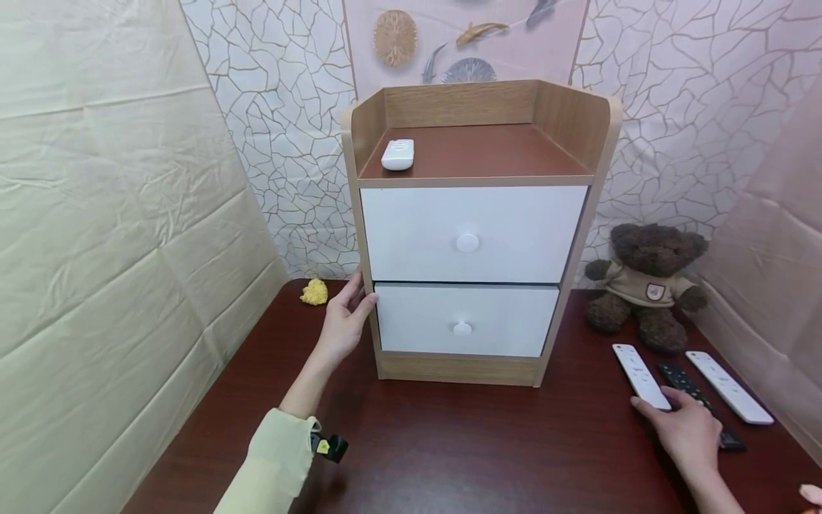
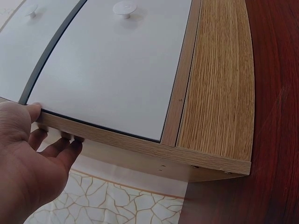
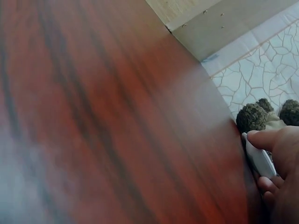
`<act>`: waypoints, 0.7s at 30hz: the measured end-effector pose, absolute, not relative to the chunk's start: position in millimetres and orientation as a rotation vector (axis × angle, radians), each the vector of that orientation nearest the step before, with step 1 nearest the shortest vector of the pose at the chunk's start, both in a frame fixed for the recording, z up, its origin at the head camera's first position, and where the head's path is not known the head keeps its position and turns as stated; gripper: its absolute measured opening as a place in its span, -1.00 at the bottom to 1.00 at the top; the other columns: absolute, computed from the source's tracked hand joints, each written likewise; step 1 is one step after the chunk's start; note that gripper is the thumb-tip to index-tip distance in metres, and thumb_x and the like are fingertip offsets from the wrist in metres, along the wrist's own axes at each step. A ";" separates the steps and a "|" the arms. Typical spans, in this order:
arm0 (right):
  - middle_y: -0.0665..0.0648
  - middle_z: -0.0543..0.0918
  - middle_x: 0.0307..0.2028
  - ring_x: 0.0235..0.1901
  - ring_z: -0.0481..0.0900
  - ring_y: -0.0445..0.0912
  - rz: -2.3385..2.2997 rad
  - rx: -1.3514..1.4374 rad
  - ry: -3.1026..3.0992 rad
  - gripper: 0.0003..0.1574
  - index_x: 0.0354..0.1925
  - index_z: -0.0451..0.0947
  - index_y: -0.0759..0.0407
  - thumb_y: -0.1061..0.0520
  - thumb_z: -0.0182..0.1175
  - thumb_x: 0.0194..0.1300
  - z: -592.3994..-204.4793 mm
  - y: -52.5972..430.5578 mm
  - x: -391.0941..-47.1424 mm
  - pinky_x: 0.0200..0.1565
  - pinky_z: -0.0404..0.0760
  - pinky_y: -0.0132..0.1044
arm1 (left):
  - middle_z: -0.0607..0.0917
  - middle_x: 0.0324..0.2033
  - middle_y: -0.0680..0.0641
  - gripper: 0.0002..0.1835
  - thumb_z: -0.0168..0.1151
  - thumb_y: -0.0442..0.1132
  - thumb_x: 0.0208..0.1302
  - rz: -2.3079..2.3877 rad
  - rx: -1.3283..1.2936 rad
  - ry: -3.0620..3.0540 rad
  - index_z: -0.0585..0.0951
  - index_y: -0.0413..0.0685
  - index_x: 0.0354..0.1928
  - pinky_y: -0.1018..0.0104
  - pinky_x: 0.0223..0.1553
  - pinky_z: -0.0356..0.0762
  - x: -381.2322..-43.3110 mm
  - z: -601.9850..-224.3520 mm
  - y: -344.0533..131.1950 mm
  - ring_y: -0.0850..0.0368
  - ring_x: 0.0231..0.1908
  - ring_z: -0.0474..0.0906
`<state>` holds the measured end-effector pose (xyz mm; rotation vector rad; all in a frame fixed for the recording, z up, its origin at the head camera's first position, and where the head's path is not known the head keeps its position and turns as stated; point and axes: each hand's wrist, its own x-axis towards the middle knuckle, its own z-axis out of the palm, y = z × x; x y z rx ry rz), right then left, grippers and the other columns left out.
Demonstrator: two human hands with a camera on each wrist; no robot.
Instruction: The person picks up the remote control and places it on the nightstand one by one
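A small wood-edged cabinet [image 1: 459, 369] with two white drawers stands on the dark red table. My left hand [image 1: 343, 325] holds its left side edge, thumb on the front edge and fingers against the outer side panel, as the left wrist view shows. Both the upper drawer [image 1: 411, 235] and the lower drawer [image 1: 411, 321] look closed, each with a round white knob. At the right, my right hand [image 1: 690, 432] grips the near end of a white remote control [image 1: 638, 371]. Beside it lie a black remote control [image 1: 677, 377], partly hidden by that hand, and another white remote control [image 1: 732, 389].
A brown teddy bear [image 1: 651, 285] sits behind the remotes by the wall. On the cabinet's top lies a small white rounded device [image 1: 398, 155]. A yellow fluffy thing [image 1: 315, 292] is at the table's back left. Something pale pokes in at the lower right corner.
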<state>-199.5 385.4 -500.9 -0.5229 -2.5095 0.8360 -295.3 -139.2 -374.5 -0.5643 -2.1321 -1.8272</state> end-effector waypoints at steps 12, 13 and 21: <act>0.69 0.48 0.08 0.04 0.33 0.61 0.875 -0.661 -2.484 -0.27 0.12 0.49 0.60 0.03 0.38 0.23 -500.0 380.2 -201.0 0.09 0.24 0.37 | 0.18 0.55 -0.14 -0.30 0.16 -0.30 0.55 -1.815 -0.564 -2.143 0.12 -0.18 0.60 0.08 0.37 0.35 -295.1 -374.6 -139.4 -0.14 0.48 0.20; 0.69 0.48 0.07 0.03 0.33 0.62 0.875 -0.670 -2.475 -0.27 0.12 0.49 0.60 0.04 0.37 0.22 -500.0 379.8 -200.8 0.08 0.24 0.37 | 0.19 0.55 -0.13 -0.30 0.15 -0.30 0.55 -1.813 -0.567 -2.144 0.11 -0.17 0.60 0.08 0.37 0.35 -295.2 -374.6 -139.4 -0.14 0.48 0.20; 0.68 0.52 -0.01 -0.01 0.40 0.57 0.873 -0.699 -2.381 -0.37 0.07 0.53 0.61 0.13 0.35 0.19 -498.8 377.9 -198.3 0.09 0.22 0.31 | 0.19 0.55 -0.14 -0.29 0.17 -0.30 0.54 -1.810 -0.583 -2.128 0.12 -0.20 0.59 0.11 0.36 0.37 -295.6 -374.8 -139.9 -0.12 0.47 0.21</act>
